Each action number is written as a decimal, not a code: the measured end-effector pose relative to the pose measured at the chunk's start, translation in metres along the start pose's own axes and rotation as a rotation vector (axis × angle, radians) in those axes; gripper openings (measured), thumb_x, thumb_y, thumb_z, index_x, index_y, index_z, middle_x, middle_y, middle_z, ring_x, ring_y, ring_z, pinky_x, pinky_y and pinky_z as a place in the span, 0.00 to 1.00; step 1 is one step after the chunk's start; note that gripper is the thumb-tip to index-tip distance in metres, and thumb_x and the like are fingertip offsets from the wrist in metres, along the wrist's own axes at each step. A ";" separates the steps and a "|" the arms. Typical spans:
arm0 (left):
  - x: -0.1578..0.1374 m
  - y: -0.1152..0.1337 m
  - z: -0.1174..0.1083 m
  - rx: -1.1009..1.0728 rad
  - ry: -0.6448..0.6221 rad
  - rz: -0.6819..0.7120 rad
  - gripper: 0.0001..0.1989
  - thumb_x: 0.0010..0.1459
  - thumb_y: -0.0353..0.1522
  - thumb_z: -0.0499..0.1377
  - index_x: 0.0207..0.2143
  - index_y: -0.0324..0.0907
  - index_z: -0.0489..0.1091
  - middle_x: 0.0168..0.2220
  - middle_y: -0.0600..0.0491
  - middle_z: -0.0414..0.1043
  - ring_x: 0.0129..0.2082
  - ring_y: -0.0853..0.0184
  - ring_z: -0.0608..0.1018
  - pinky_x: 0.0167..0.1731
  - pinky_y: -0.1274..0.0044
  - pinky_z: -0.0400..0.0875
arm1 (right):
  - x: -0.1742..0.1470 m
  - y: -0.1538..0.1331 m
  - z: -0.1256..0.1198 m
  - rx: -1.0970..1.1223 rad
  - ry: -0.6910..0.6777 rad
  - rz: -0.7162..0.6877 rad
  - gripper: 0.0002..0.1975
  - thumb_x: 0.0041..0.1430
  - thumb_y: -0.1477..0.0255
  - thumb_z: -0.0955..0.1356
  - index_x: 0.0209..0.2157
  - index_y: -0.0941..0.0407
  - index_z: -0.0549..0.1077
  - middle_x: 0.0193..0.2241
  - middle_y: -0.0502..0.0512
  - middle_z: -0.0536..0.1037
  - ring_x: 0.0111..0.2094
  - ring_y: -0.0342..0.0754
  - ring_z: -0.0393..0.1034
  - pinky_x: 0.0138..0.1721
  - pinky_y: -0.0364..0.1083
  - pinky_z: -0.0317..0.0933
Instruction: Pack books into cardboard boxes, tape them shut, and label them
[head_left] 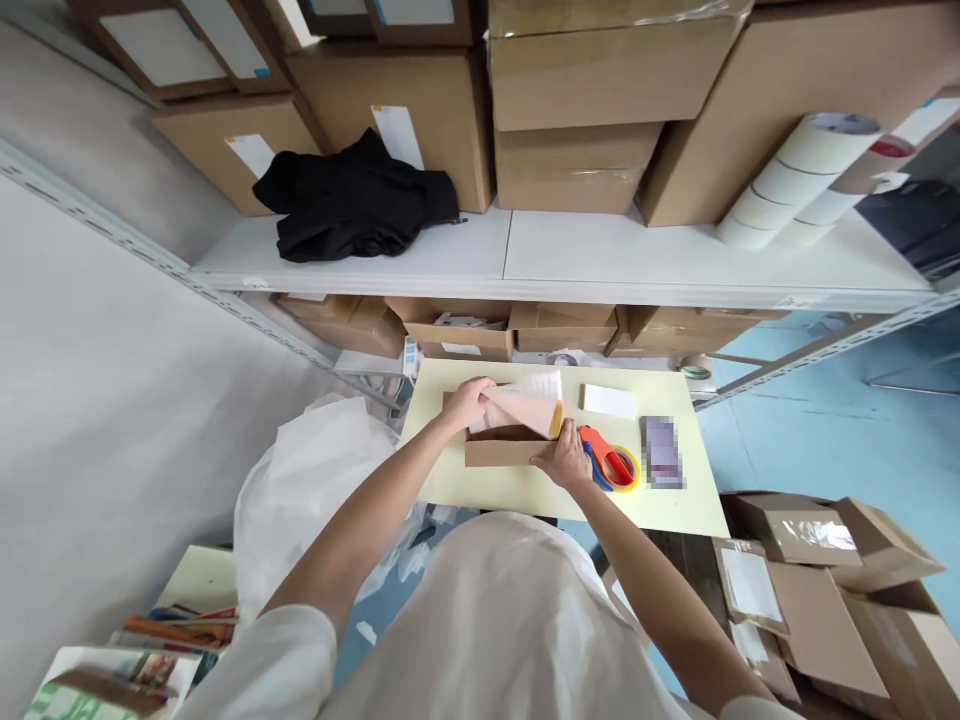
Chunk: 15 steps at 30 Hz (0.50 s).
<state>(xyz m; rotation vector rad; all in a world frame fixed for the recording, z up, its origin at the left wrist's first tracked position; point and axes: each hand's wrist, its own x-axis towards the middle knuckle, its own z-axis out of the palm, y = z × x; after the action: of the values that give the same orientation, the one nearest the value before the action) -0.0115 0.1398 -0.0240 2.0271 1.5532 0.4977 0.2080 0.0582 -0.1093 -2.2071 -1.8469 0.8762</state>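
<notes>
A small open cardboard box sits on the pale yellow table. My left hand is closed on the left end of a flat packet in pale, translucent wrapping with a yellow patch at its right end. The packet is tilted over the box's opening, partly inside it; its contents are not clear. At the box's right end, my right hand grips the cardboard, thumb along the front wall. Just right of that hand lie an orange-and-blue tape dispenser and a yellow-rimmed tape roll.
On the table are a white card or pad and a blurred purple item. Shelves behind hold cartons, black clothing and label rolls. White plastic sheeting stands left; open cartons are right.
</notes>
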 end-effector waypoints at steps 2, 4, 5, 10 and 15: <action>0.009 -0.007 0.013 0.043 0.009 -0.059 0.19 0.48 0.20 0.48 0.38 0.42 0.72 0.39 0.50 0.75 0.41 0.62 0.76 0.43 0.72 0.70 | 0.000 -0.001 0.000 0.001 -0.007 0.006 0.53 0.46 0.60 0.71 0.65 0.60 0.38 0.66 0.67 0.44 0.65 0.61 0.41 0.60 0.57 0.47; 0.016 -0.014 0.019 0.066 -0.029 -0.052 0.19 0.48 0.20 0.48 0.37 0.42 0.72 0.38 0.50 0.75 0.40 0.61 0.76 0.42 0.72 0.70 | 0.001 -0.002 -0.001 0.002 -0.022 0.020 0.52 0.46 0.60 0.71 0.65 0.60 0.39 0.66 0.67 0.44 0.65 0.62 0.42 0.59 0.58 0.47; 0.018 -0.017 0.022 0.075 -0.057 -0.049 0.17 0.49 0.21 0.49 0.37 0.43 0.72 0.37 0.51 0.76 0.39 0.61 0.77 0.41 0.72 0.71 | 0.001 -0.002 -0.002 0.001 -0.028 0.028 0.53 0.46 0.60 0.71 0.65 0.61 0.39 0.66 0.68 0.44 0.65 0.62 0.42 0.59 0.59 0.47; 0.005 -0.021 0.031 0.147 -0.070 -0.064 0.16 0.51 0.26 0.57 0.44 0.43 0.70 0.44 0.46 0.74 0.47 0.56 0.75 0.49 0.66 0.67 | 0.003 -0.006 -0.006 -0.029 -0.041 0.049 0.54 0.44 0.61 0.72 0.65 0.61 0.39 0.65 0.69 0.44 0.65 0.63 0.41 0.59 0.59 0.47; -0.047 -0.023 0.030 0.228 0.093 0.058 0.22 0.51 0.28 0.60 0.50 0.45 0.67 0.62 0.43 0.57 0.64 0.49 0.55 0.60 0.54 0.45 | 0.006 -0.004 -0.006 -0.007 -0.043 0.053 0.55 0.43 0.61 0.73 0.65 0.61 0.40 0.65 0.69 0.44 0.65 0.62 0.42 0.59 0.60 0.47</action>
<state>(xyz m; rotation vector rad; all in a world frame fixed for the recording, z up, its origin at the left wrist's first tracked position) -0.0246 0.0937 -0.0605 2.2544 1.6757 0.4607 0.2082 0.0667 -0.1050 -2.2680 -1.8205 0.9360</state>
